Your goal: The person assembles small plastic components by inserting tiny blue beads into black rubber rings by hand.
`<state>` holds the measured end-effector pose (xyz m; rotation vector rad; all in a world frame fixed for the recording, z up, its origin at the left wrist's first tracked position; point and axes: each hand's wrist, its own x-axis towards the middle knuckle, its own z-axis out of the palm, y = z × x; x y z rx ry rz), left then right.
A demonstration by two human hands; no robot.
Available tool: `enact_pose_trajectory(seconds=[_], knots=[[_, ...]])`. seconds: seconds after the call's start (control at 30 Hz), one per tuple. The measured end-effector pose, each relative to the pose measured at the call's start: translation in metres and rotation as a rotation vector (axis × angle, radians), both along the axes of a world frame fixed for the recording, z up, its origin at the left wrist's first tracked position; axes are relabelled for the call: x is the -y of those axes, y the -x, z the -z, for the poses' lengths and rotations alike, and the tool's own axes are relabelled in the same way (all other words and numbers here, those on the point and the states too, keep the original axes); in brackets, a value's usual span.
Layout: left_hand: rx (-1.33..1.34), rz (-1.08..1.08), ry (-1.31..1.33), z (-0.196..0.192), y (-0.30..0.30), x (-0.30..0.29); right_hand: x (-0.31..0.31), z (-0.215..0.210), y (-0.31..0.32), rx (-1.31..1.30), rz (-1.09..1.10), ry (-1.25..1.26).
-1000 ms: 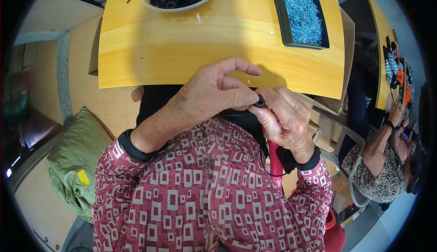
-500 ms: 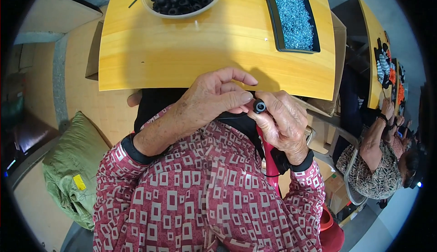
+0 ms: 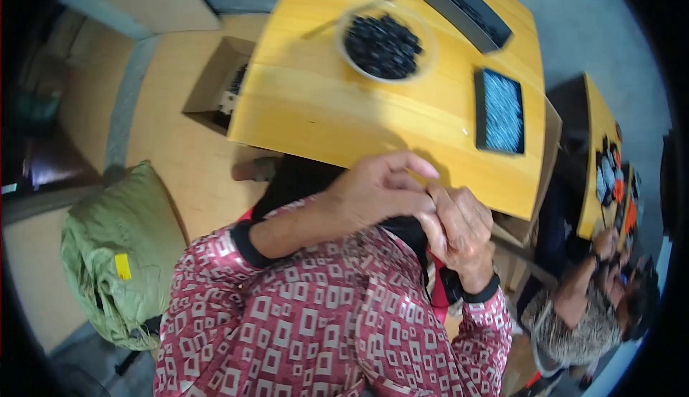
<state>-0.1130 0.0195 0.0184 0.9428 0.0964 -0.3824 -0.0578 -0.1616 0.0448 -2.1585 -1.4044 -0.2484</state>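
Observation:
My right hand is closed, its thumb and fingers pinched round a small black ring-shaped part, which is mostly hidden now; only a dark bit shows between the fingertips. Against it comes my left hand, thumb and index drawn together at the same spot and the other fingers curved above. Whether the left fingertips hold something small, I cannot make out. Both hands are over my lap, just off the near edge of the yellow table. On the table, a clear round bowl holds many black parts.
A black tray of small shiny blue pieces lies right of the bowl. Behind it is a long dark box; a thin rod lies beside the bowl. A green sack stands left. Another person works at the right.
My view has shifted, so the table now sits tilted and farther right, and the long box has come into sight. My hands have closed together over the black part, hiding its ring face.

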Motion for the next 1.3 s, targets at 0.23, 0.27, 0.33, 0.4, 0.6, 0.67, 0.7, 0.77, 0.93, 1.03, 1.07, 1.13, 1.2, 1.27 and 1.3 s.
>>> enact_pose_trajectory(seconds=[0.23,0.27,0.33,0.4,0.6,0.67,0.7,0.77,0.93,1.03,1.07,1.13,1.2,1.27,1.3], knots=[[0.059,-0.206,-0.157,-0.014,0.018,-0.048,-0.035,-0.013,-0.002,-0.076,-0.045,0.095],[0.036,-0.276,-0.164,-0.021,0.020,-0.064,-0.035,-0.014,-0.004,-0.055,-0.042,0.113],[0.003,-0.530,-0.307,-0.035,0.028,-0.095,-0.031,-0.006,-0.010,-0.029,-0.041,0.109],[0.085,-0.746,-0.250,-0.023,0.035,-0.137,-0.026,-0.005,-0.014,-0.015,-0.023,0.123],[-0.061,-0.926,-0.092,0.062,0.041,-0.261,-0.024,-0.013,-0.028,-0.037,0.031,0.135],[-0.119,-0.941,-0.081,0.100,0.045,-0.286,-0.031,-0.016,-0.039,-0.033,0.045,0.095],[-0.174,-0.971,-0.052,0.117,0.045,-0.296,-0.035,-0.020,-0.046,-0.030,0.055,0.054],[-0.226,-0.986,-0.017,0.133,0.035,-0.302,-0.040,-0.021,-0.061,-0.050,0.082,0.057],[-0.461,-1.039,-0.251,0.141,0.021,-0.289,-0.060,-0.024,-0.093,-0.040,0.117,0.005],[-0.386,-0.963,-0.216,0.137,0.027,-0.271,-0.072,-0.016,-0.112,-0.117,0.165,0.024],[-0.367,-0.929,-0.202,0.131,0.025,-0.261,-0.073,-0.013,-0.116,-0.109,0.178,0.021],[-0.311,-0.888,-0.192,0.114,0.026,-0.244,-0.080,-0.010,-0.121,-0.102,0.187,0.017],[-0.261,-0.860,-0.189,0.098,0.031,-0.229,-0.093,-0.005,-0.122,-0.064,0.132,-0.003],[-0.204,-0.854,-0.229,0.084,0.030,-0.213,-0.108,-0.008,-0.119,-0.002,0.073,0.037],[-0.206,-0.850,-0.227,0.078,0.027,-0.206,-0.114,-0.008,-0.117,0.059,0.017,0.075]])
